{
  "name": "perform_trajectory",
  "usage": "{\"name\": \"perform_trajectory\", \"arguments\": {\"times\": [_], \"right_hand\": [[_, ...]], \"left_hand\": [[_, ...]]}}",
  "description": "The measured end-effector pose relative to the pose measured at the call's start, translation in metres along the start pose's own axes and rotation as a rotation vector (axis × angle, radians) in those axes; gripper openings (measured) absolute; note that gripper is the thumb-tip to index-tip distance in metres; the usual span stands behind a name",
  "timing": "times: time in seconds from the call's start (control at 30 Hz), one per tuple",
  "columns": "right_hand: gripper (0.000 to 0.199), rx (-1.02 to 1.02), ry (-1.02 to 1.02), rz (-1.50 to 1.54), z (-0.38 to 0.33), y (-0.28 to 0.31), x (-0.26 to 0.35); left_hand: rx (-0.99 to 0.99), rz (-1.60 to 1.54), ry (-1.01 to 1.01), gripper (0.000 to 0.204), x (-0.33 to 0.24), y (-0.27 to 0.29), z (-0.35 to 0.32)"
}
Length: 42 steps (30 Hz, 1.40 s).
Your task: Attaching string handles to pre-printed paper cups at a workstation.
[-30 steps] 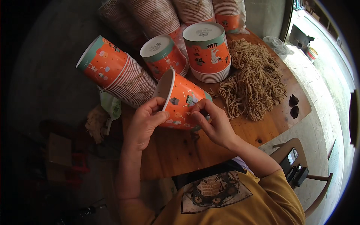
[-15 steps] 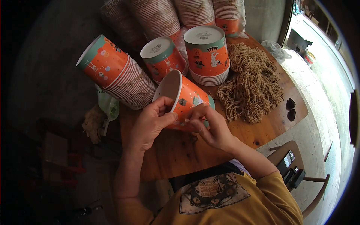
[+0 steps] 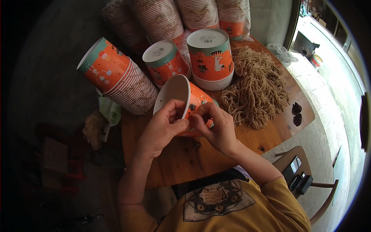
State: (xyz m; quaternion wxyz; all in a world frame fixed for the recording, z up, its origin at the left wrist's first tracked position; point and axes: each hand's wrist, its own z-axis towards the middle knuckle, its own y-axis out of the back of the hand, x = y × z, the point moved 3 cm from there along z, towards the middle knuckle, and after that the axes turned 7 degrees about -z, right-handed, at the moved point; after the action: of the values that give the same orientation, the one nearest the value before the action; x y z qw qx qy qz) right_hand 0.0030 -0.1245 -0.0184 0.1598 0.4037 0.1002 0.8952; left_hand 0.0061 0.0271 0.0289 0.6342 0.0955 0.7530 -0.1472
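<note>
An orange paper bucket (image 3: pixel 199 101) with a green base band and a pale inside tilts over the table, its mouth toward the left. My left hand (image 3: pixel 162 125) is closed on its rim, fingers inside the mouth and thumb against the outer wall. A small dark hole shows in the bucket's inner wall. Close beside that thumb, my right hand (image 3: pixel 214 125) pinches at the bucket's printed outer side. Whatever lies between its fingertips is too small and covered to make out. A heap of tan twine cords (image 3: pixel 258 89) rests just beyond my right hand.
Behind the bucket stand two upside-down bucket stacks (image 3: pixel 211 58) (image 3: pixel 162 63); a longer stack (image 3: pixel 119 77) leans at left. Plastic-wrapped stacks (image 3: pixel 156 19) line the back. Two dark lumps (image 3: pixel 296 114) sit near the wooden table's (image 3: pixel 170 166) right edge. A chair (image 3: pixel 301 170) holds a phone.
My right fingertips have drawn closer to my left thumb on the bucket wall. The bucket has turned slightly, and the whole view has shifted a little.
</note>
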Motion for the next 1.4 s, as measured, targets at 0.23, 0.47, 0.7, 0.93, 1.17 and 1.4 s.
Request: {"name": "perform_trajectory", "arguments": {"times": [0.23, 0.47, 0.7, 0.93, 1.17, 1.4], "right_hand": [[0.017, 0.010, 0.036, -0.068, 0.002, 0.001, 0.001], [0.016, 0.002, 0.007, -0.058, 0.001, 0.001, 0.000], [0.014, 0.040, -0.064, -0.097, 0.003, 0.011, 0.001], [0.015, 0.096, -0.129, -0.153, 0.001, 0.025, -0.001], [0.015, 0.135, -0.209, -0.069, -0.006, 0.030, -0.015], [0.021, 0.233, -0.511, 0.498, -0.013, 0.036, -0.031]], "left_hand": [[0.017, -0.009, 0.001, 0.030, 0.000, -0.003, 0.000], [0.023, -0.006, -0.014, 0.028, 0.002, -0.005, 0.000], [0.056, -0.129, 0.065, 0.022, 0.005, 0.002, 0.000], [0.111, 0.009, -0.032, 0.013, 0.022, -0.010, 0.022], [0.035, 0.345, -0.222, 0.017, 0.034, -0.019, 0.035], [0.013, 0.109, -0.112, 0.012, 0.026, -0.014, 0.034]]}}
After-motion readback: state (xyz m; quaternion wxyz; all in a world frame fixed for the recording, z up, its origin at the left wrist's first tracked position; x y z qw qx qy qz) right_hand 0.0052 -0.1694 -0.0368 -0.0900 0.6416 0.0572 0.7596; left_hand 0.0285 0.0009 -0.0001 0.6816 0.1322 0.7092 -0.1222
